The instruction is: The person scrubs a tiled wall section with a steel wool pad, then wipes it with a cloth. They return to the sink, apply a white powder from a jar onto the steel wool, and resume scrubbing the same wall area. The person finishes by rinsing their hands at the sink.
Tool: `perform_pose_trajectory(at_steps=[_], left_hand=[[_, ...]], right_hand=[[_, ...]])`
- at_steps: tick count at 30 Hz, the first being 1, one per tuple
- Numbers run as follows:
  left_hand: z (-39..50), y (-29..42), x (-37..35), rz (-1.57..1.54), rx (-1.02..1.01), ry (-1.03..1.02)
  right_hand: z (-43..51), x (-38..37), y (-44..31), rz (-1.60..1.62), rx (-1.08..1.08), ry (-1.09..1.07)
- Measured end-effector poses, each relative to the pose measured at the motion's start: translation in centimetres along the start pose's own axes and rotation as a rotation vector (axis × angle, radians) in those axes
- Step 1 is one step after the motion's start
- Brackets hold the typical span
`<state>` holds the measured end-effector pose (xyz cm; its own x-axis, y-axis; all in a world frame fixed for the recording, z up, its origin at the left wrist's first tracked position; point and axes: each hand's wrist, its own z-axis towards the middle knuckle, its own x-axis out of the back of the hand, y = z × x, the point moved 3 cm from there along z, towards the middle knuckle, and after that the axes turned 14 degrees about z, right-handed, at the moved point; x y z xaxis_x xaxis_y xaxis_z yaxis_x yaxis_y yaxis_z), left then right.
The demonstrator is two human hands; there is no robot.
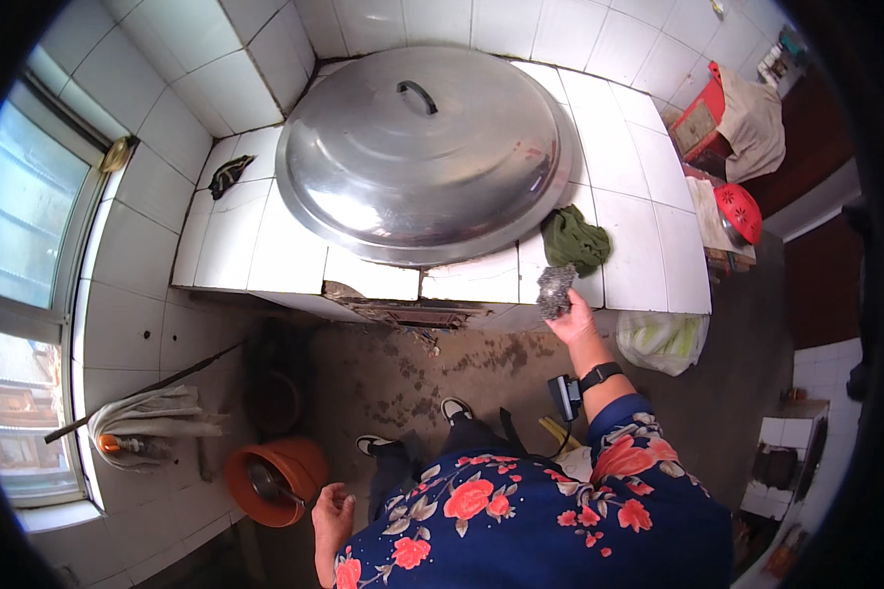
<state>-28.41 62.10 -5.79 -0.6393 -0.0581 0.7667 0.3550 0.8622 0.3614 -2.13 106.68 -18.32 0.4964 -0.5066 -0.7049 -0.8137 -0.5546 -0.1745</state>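
My right hand point(572, 319) is closed around a grey metal scouring pad point(556, 291) at the front edge of the white-tiled stove top point(633, 250). Just beyond the pad lies a crumpled dark green cloth point(576, 239), close to the rim of a large domed steel lid point(427, 162) with a black handle. My left hand point(334, 513) hangs low beside an orange bucket point(309, 467), its fingers loosely curled with nothing seen in them. Inside the bucket rests a metal ladle point(265, 478).
A small dark cloth point(228, 177) lies at the stove's left. A plastic bag point(663, 340) hangs or stands by the front right edge. At right sits a red colander point(739, 213). A dark pole point(144, 390) and pale rags point(144, 420) are at left, below the window.
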Motion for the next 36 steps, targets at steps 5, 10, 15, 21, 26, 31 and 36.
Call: perform_pose_trajectory(at_steps=[5,10,15,21,26,31,36], left_hand=[[0.2,1.8,0.3,0.062,-0.042,-0.005],[-0.3,3.2,0.9,0.128,-0.102,0.054],[-0.3,3.7,2.3,-0.676,-0.028,0.183],[-0.9,4.6,4.7,-1.894,-0.239,-0.034],[-0.1,4.9,5.6,-2.022,-0.200,-0.031],[0.3,3.0,5.9,-2.099,-0.191,-0.068],[-0.7,-1.5,5.4,-2.153,-0.329,-0.103]], right_hand=[[0.9,3.2,-2.3,-0.020,0.024,0.136],[6.2,2.5,0.5,-0.373,-0.008,0.152],[9.6,-0.2,-3.4,-1.310,0.632,0.216],[6.1,-2.6,-6.7,-1.760,1.165,0.117],[4.8,-4.5,-5.4,-1.654,1.121,-0.141],[4.7,-4.1,-2.6,-1.633,1.080,-0.264],[3.7,-1.8,4.6,-1.508,0.731,-0.485]])
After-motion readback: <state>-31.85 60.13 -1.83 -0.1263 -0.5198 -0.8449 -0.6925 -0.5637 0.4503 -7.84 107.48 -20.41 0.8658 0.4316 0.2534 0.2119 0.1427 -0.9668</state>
